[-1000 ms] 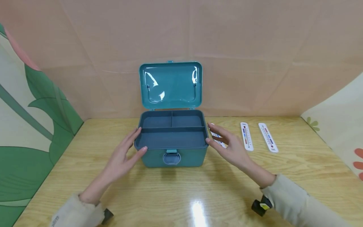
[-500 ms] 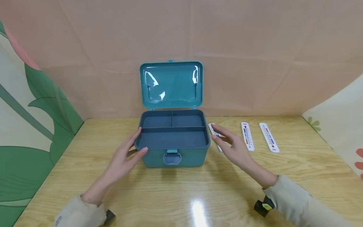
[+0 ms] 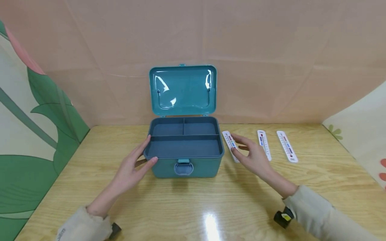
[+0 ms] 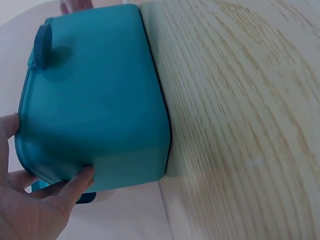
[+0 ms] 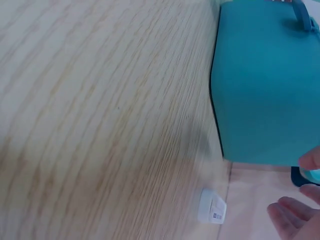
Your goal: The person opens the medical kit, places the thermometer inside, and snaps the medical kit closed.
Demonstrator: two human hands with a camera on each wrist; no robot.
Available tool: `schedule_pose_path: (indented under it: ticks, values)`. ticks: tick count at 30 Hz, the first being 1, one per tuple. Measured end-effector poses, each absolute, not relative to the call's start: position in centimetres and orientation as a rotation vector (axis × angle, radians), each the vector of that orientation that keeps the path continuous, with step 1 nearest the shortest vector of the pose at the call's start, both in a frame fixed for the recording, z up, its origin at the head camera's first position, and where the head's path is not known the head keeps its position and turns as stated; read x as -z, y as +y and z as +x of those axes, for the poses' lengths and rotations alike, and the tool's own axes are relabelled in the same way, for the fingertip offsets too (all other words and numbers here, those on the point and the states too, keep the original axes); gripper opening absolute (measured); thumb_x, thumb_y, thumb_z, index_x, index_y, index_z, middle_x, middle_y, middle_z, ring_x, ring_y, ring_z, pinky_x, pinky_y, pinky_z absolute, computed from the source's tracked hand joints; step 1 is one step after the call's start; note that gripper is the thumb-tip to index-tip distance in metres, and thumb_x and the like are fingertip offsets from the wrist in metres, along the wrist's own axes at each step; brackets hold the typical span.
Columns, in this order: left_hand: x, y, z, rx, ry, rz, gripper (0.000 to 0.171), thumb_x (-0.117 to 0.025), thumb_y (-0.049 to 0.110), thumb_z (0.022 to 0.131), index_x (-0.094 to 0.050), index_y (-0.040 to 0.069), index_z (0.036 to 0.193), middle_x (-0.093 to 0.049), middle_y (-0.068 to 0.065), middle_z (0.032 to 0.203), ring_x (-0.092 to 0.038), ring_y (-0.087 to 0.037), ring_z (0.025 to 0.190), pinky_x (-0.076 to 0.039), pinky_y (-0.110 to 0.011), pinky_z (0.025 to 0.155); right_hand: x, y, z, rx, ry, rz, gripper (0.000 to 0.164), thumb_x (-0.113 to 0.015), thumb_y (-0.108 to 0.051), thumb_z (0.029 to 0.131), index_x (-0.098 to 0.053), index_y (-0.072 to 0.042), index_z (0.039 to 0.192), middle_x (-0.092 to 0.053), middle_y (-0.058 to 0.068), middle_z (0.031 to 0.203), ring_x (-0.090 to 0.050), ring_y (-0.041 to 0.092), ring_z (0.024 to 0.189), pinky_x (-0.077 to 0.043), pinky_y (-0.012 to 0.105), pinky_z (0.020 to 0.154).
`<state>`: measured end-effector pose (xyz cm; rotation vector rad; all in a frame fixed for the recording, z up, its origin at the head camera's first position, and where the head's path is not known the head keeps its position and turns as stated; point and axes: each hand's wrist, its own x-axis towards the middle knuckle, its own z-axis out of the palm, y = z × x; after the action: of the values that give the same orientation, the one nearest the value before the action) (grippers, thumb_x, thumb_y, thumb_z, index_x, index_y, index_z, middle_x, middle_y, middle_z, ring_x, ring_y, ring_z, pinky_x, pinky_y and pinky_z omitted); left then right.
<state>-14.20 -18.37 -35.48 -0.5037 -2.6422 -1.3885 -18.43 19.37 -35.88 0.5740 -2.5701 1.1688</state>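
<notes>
A teal storage box (image 3: pixel 187 167) stands on the wooden table with its hinged lid (image 3: pixel 183 90) raised at the back. Its dark blue tray (image 3: pixel 185 147) is divided into three compartments. My left hand (image 3: pixel 131 169) rests at the box's left side, thumb at the front rim; the left wrist view shows its fingers (image 4: pixel 80 182) against the wall. To the right of the box, my right hand (image 3: pixel 251 155) hovers with extended fingers over a white thermometer strip (image 3: pixel 228 138), partly covering it. Nothing is held in the right hand.
Two more white thermometer strips, a middle one (image 3: pixel 261 136) and a right one (image 3: pixel 287 146), lie farther right on the wooden table (image 3: pixel 169 207). A pinkish cloth backdrop (image 3: pixel 256 93) hangs behind; a leaf-patterned panel (image 3: pixel 27 160) borders the left.
My right hand has moved right, away from the box's right rim to above the nearest thermometer strip, which shows more now. The left hand stays at the box.
</notes>
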Motion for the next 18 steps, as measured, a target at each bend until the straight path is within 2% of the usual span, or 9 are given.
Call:
schedule_pose_path:
  ticks: [7,18]
  values:
    - [35.5,-18.5,-14.2,1.39,-2.645,-0.493,0.067,-0.059,0.029,0.096,-0.024,0.022,0.153,-0.023,-0.01,0.158,-0.031,-0.034,0.141,-0.05,-0.047,0.098,36.1,19.8,-18.7,-1.103,-2.667,0.536,0.046,-0.064,-0.005,0.089,-0.051,0.005,0.132,-0.057,0.027,0.128,-0.057,0.043,0.114,-0.054,0.053,0.089]
    - [35.6,-18.5,-14.3,1.402,-2.646,-0.495,0.068,-0.059,0.03,0.096,-0.024,0.023,0.153,-0.023,-0.01,0.158,-0.032,-0.035,0.141,-0.05,-0.047,0.098,36.6,20.6,-19.4,-1.039,-2.876,0.4,0.053,-0.065,-0.009,0.088,-0.047,0.01,0.134,-0.051,0.032,0.132,-0.054,0.047,0.115,-0.054,0.052,0.09]
